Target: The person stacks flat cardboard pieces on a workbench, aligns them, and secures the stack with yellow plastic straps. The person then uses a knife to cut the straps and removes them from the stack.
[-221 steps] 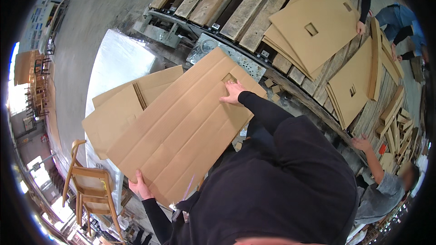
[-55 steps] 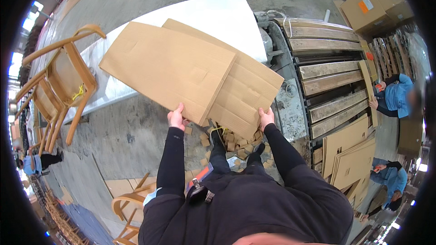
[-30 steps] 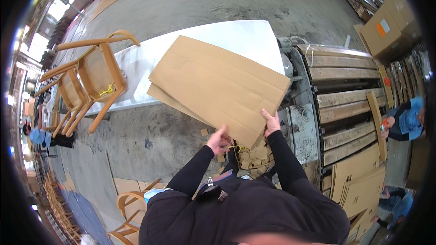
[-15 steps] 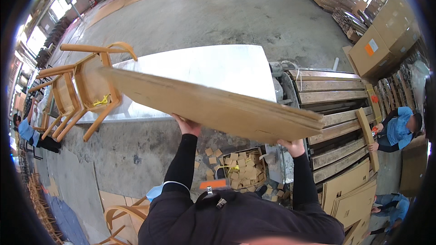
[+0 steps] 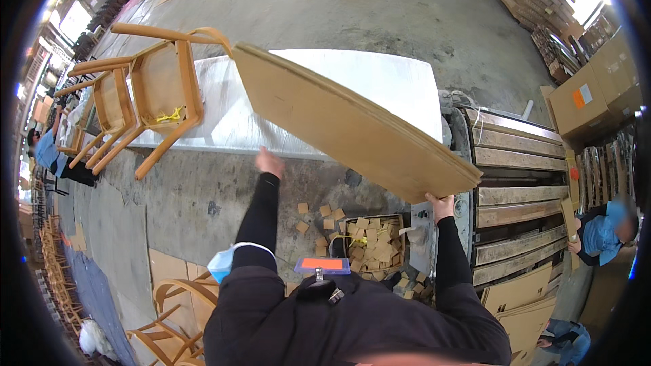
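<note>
1. The left hand (image 5: pixel 270 163), by the near edge of the white table (image 5: pixel 393 81), is empty and apart from the cardboard sheets (image 5: pixel 352 125); blur hides the finer finger pose. Supporting the sheets' low long edge with it would probably steady the load.
2. The sheets, at least 2 layers, are tilted up before the white table's middle, reaching past its right end in this view. Keeping the edges flush should stop layers slipping. Their upper left corner overlaps a chair (image 5: pixel 154 85); I cannot tell whether they touch, so extra room there is wise.
3. The right hand (image 5: pixel 442 205), near the white table's right end, grasps the sheets' lower right corner. A firm grip matters, as this hand seems to bear the load alone.
4. Counts, left: 1 co-worker (image 5: pixel 47 152) beside the white table's left end; at least 2 chairs tipped on its left part.
5. Near side of the white table: small cardboard squares (image 5: pixel 376 247), too many to count.
6. Right of the white table: 1 slatted platform (image 5: pixel 519 215) and 2 people (image 5: pixel 603 234).
</note>
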`<state>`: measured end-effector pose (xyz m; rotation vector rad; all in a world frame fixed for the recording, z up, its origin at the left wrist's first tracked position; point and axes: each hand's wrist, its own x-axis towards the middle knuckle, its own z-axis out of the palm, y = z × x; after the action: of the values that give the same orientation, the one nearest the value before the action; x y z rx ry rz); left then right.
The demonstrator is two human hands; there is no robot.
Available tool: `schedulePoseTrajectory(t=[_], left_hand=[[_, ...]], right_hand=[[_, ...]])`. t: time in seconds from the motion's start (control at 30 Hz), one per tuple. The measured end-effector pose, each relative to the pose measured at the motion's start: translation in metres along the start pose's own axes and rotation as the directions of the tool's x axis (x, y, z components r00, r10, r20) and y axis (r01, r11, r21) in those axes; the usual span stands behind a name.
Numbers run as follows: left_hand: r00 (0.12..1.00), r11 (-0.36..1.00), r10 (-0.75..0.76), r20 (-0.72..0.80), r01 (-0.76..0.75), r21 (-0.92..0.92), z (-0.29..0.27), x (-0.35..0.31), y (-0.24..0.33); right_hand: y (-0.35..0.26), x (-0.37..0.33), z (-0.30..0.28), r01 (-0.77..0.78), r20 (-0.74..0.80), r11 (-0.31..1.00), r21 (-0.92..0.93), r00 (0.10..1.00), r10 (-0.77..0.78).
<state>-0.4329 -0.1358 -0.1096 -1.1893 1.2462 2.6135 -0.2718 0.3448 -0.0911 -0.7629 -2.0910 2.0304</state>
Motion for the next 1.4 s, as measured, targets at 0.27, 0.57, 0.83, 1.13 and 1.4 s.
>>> schedulePoseTrajectory(t=[0.27,0.57,0.83,1.13,1.4], left_hand=[[0.782,0.777,0.585,0.215,-0.616,0.13,0.066,0.05,0.197],[0.821,0.809,0.568,0.058,-0.544,-0.224,0.101,0.054,0.22],[0.755,0.756,0.651,0.077,-0.654,0.029,0.106,0.028,0.203],[0.662,0.663,0.732,0.159,-0.746,0.052,0.106,0.012,0.182],[0.828,0.815,0.38,0.413,-0.511,0.275,0.094,-0.065,0.165]], right_hand=[[0.011,0.016,-0.008,0.12,0.055,0.993,0.004,0.991,-0.12],[-0.001,0.022,-0.011,0.163,-0.074,0.987,0.005,0.984,-0.162],[-0.051,0.08,-0.029,0.154,-0.075,0.985,-0.071,0.984,-0.159],[-0.047,0.077,-0.023,0.256,-0.014,0.965,0.057,0.967,-0.256],[-0.002,-0.062,-0.124,0.183,-0.106,0.981,0.064,0.979,-0.176]])
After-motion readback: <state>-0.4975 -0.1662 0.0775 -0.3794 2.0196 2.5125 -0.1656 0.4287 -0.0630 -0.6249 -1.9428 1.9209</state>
